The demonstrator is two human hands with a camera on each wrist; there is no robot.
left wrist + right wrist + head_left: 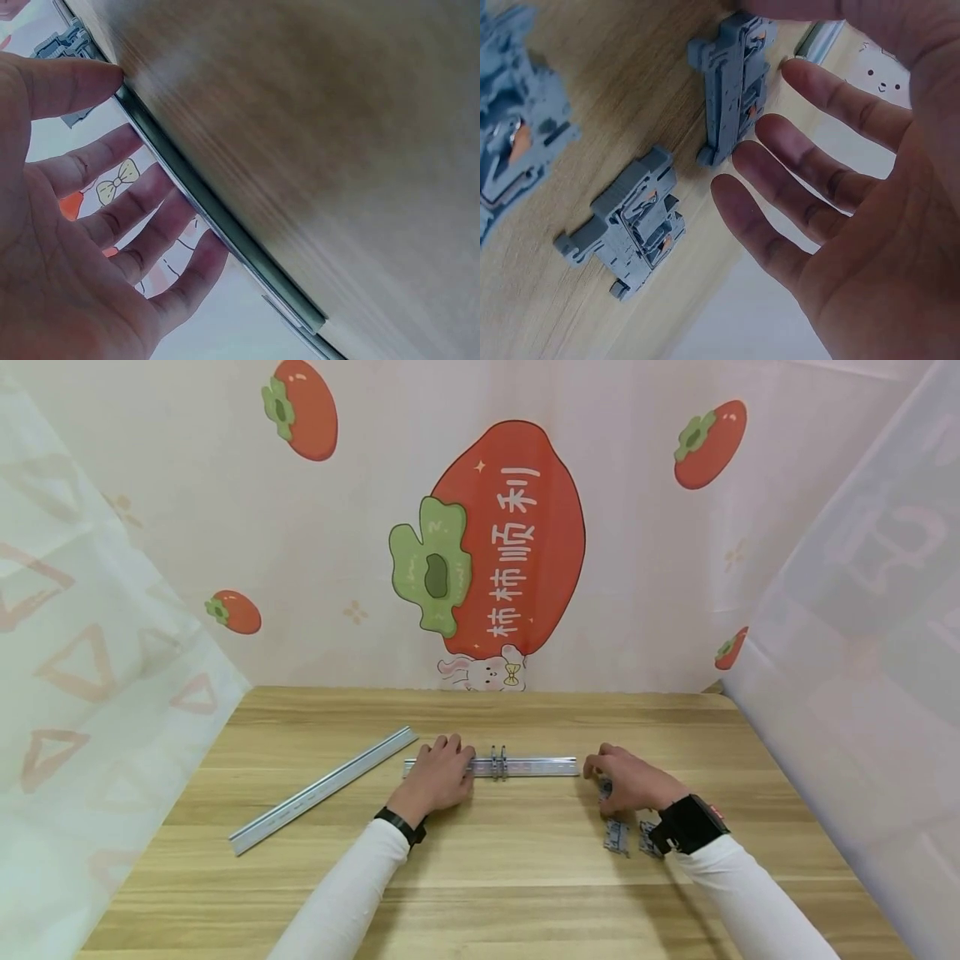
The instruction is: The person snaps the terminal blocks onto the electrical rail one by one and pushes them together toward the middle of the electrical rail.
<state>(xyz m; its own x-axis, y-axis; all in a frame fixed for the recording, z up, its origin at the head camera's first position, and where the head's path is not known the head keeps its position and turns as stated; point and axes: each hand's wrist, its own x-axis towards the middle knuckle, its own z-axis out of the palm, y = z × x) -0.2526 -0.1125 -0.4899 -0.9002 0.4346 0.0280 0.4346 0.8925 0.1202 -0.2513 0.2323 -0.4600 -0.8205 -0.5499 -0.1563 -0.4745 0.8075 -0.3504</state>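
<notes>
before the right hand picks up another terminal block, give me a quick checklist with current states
1. Left hand rests on the DIN rail: ok.
2. Mounted terminal blocks upright on the rail: ok.
3. Right hand fingers straight, holding nothing: ok.
4. Loose terminal block touched by the fingertips: ok.
5. Other loose blocks apart from it: ok.
6. Mounted blocks fully clipped: cannot tell.

Right hand (855,187) hovers over wooden table (615,90), fingers (780,232) spread and relaxed, holding nothing. Fingertips just beside upright grey terminal block (731,82). Second grey terminal block (630,221) lies flat near it, apart from hand. Third block (514,142), blurred, at left edge. Metal rail end (819,41) visible beyond fingers.
</notes>
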